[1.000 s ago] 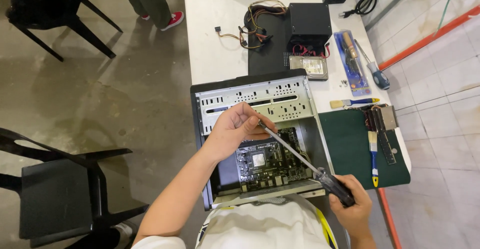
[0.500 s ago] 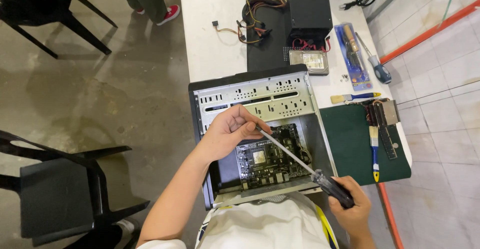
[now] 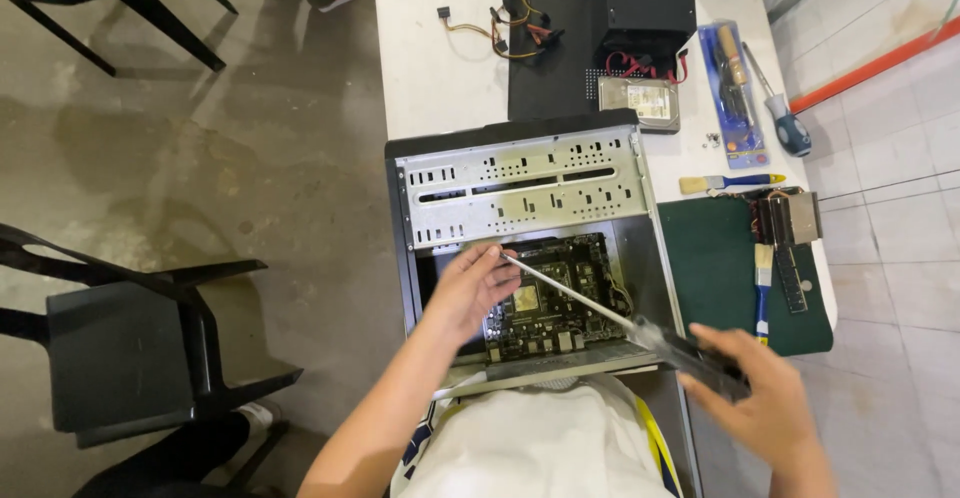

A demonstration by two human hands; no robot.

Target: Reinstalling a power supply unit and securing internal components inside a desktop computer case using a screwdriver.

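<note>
Table (image 3: 440,68) bearing an open computer case (image 3: 520,183), motherboard (image 3: 555,293) inside.
Right hand (image 3: 765,403) grips the long screwdriver (image 3: 600,308) by its dark handle (shaft slanting over the motherboard); left hand (image 3: 470,288), fingers curled, pinches its tip.

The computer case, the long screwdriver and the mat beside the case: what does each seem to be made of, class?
Computer case: bare sheet metal, dull silver-grey, punched with slots. Screwdriver: bright, polished metal shaft; dark handle in the right hand, probably plastic or rubber. Left hand steadies its tip. Green mat: matte and flat, likely rubber or vinyl.
</note>
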